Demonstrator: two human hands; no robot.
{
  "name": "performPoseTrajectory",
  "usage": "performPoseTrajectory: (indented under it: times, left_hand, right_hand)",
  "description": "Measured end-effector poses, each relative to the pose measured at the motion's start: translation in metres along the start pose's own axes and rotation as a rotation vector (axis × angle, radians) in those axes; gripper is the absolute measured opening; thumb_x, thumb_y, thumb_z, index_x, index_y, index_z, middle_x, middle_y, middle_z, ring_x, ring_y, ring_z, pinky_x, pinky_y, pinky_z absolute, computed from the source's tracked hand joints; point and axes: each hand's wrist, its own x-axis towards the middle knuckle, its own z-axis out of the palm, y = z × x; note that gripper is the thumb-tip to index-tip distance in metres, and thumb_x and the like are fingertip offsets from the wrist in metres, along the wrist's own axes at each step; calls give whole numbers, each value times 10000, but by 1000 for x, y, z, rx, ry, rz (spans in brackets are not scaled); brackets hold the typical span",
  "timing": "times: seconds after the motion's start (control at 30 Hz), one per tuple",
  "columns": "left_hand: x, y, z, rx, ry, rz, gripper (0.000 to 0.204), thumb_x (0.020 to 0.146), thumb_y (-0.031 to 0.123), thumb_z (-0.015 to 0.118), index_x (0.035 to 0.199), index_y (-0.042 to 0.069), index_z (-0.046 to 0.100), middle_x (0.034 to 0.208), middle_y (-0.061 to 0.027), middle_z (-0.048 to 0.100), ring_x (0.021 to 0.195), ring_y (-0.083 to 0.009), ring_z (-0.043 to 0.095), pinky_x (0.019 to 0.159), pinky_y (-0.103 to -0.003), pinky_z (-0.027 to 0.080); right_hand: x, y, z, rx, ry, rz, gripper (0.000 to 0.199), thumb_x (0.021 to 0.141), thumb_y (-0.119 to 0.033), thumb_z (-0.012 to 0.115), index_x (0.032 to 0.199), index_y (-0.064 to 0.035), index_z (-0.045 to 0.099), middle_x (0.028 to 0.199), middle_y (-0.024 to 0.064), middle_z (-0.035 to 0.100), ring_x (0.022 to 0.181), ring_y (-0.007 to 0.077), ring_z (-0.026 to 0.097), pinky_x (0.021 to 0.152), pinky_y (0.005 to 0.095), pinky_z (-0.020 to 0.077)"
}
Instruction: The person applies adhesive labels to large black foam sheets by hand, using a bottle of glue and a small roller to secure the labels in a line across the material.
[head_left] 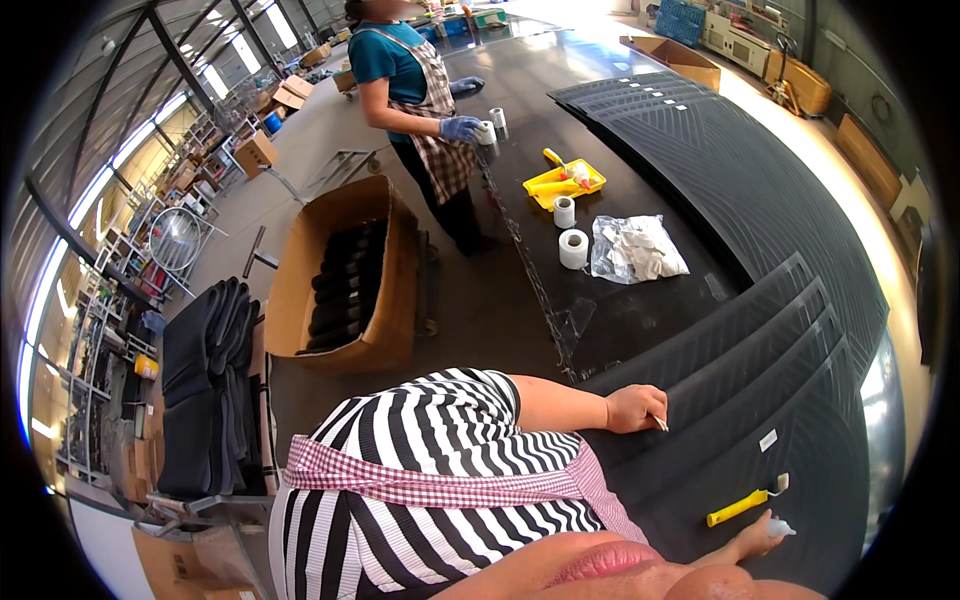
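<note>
My left hand (635,408) is closed over the overlapping black sheets (735,370), with a small whitish slip (661,424) pinched at the fingertips. Lower right, my right hand (752,540) is closed around a whitish, narrow-tipped object (780,527), mostly hidden by the fingers. Just beyond that hand, a small roller with a yellow handle (738,508) lies on the top black sheet. A white label (768,440) sits on the same sheet, between the roller and the sheets' far edges.
White tape rolls (573,250), a clear bag of whitish pieces (640,248) and a yellow tray (565,185) stand on the dark table. Across it, a co-worker (405,90) in gloves touches another roll. A carton of black rolls (340,290) and stacked black sheets (210,390) are at left.
</note>
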Motion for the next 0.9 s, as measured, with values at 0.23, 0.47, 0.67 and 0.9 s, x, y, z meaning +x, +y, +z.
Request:
performPoseTrajectory:
  times: [0.23,0.47,0.67,0.9]
  left_hand:
    - [-3,-3,-1,19,-6,-14,30,824,88,746,841,106,729,918,-28,681,934,-263,652,828,-390,524]
    - [1,2,-3,23,-13,-4,45,818,77,743,849,107,730,919,-34,680,941,-268,652,831,-389,523]
    - [-1,-4,0,14,-22,-10,50,817,74,741,854,105,729,930,-35,681,945,-270,650,832,-394,522]
    - [-1,-2,-2,36,-13,-19,45,820,83,740,856,108,731,928,-34,683,942,-269,653,835,-398,523]
  right_hand:
    - [-3,-2,5,-48,-15,-33,526,904,-296,770,1253,34,553,1145,129,737,1088,344,679,995,409,501]
    - [0,26,1,452,-3,12,463,959,-293,726,1239,42,571,1123,157,703,1025,263,666,962,386,497]
    - [-15,-32,-54,748,-292,-47,478,985,-295,698,1335,-2,554,1018,55,676,865,102,590,676,223,429]
    - [-3,-35,-37,1535,-523,356,380,977,-234,705,1216,21,557,979,71,592,747,101,473,616,225,387]
